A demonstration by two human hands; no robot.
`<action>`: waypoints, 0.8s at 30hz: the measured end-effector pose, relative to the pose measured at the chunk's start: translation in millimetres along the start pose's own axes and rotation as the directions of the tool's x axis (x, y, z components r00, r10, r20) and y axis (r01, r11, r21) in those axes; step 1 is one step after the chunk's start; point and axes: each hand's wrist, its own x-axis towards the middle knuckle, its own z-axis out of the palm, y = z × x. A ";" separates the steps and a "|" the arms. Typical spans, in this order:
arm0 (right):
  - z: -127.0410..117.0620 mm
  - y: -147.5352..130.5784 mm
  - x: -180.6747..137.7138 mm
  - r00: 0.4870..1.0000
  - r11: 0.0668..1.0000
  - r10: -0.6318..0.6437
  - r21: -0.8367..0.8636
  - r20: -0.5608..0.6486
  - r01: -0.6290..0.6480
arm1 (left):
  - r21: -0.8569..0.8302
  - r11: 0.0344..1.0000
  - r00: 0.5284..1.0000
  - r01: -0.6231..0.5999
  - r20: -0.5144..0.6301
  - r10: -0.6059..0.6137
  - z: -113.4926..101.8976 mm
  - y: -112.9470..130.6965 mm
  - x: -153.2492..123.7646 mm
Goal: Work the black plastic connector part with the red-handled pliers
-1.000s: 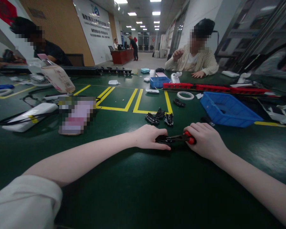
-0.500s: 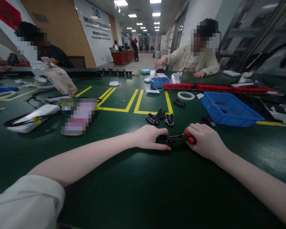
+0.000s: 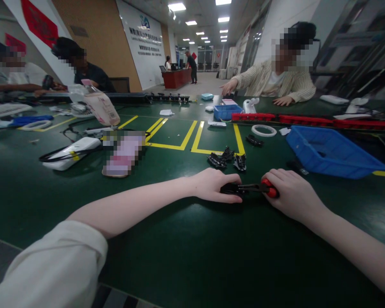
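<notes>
My left hand (image 3: 213,186) is closed around a small black plastic part (image 3: 230,188), pinched between thumb and fingers just above the green table (image 3: 167,239). In my right hand (image 3: 291,192) are pliers (image 3: 252,187) with red handles, the fingers wrapped round the grips. The dark jaws point left and meet the black part; my left fingers partly hide where they touch. Just beyond my left hand lie several similar black parts (image 3: 217,160) in a loose cluster, and one more black part (image 3: 254,140) lies farther off.
A blue bin (image 3: 333,154) stands tilted at the right, beside a white ring (image 3: 263,130) and a long red strip (image 3: 304,120). At the left lie a phone (image 3: 125,154), a white device with a black cord (image 3: 72,153) and a bottle (image 3: 101,102). Another person (image 3: 276,81) sits opposite.
The view has swung to the left, so everything appears farther right. Both hands keep their hold on the black part and the pliers, with little other visible change.
</notes>
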 end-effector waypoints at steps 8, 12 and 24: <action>-1.0 -1.5 0.9 0.999 0.999 0.037 0.022 0.029 -0.038 | -0.002 1.000 1.000 -0.016 -0.008 0.016 0.9 0.1 -0.4; -2.3 -2.0 2.6 0.997 0.997 0.057 0.045 0.055 -0.060 | 0.003 1.000 1.000 0.012 -0.011 -0.012 2.5 -1.0 0.4; -2.5 -3.0 1.9 0.993 0.992 0.109 0.057 0.041 -0.112 | 0.035 0.999 1.000 0.023 0.007 -0.023 2.4 1.0 1.0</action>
